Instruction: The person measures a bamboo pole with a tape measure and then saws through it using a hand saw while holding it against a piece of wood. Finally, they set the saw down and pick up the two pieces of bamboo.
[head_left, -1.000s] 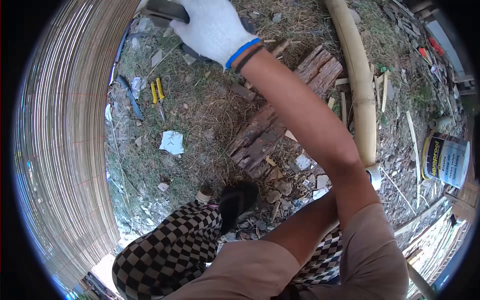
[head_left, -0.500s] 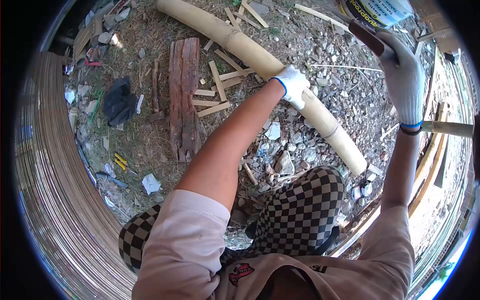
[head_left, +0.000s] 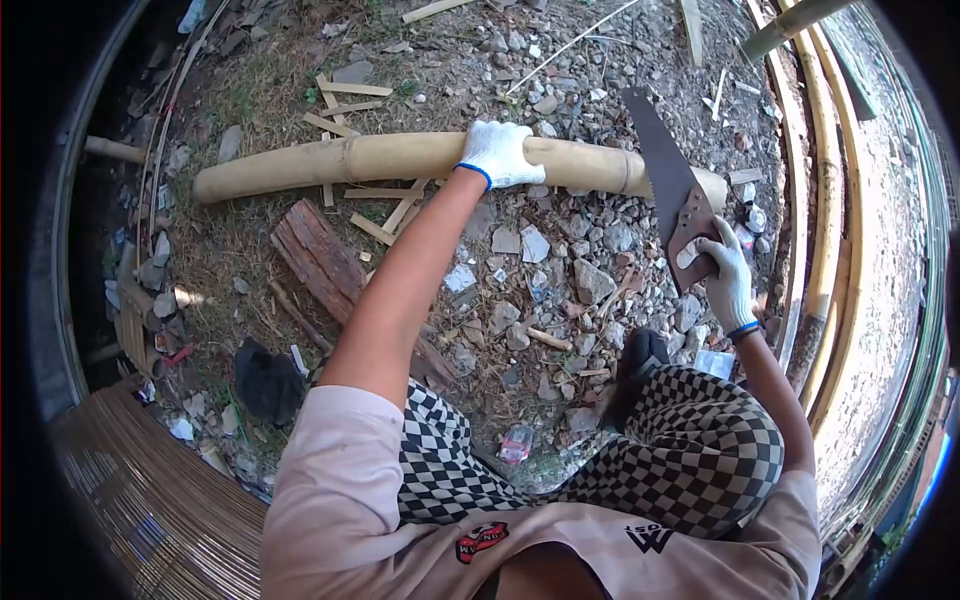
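Observation:
A thick bamboo pole (head_left: 400,158) lies across the stony ground, slightly curved. My left hand (head_left: 497,154), in a white glove with a blue cuff, is wrapped over its middle. My right hand (head_left: 728,275), gloved too, grips the brown handle of a handsaw (head_left: 665,160). The saw's dark blade points up and to the left and passes over the right part of the pole, near a node ring. Whether the teeth touch the bamboo I cannot tell.
A reddish weathered plank (head_left: 320,250) and thin bamboo strips (head_left: 355,89) lie below and around the pole. Long poles (head_left: 824,200) run along the right side. A dark cloth (head_left: 268,382) is at the lower left, near stacked thin strips (head_left: 170,480). Rubble surrounds my feet.
The view has turned, and the pole now lies nearly level. My right hand has come down from the upper right, bringing the saw over the pole's right part. My left hand remains on the pole.

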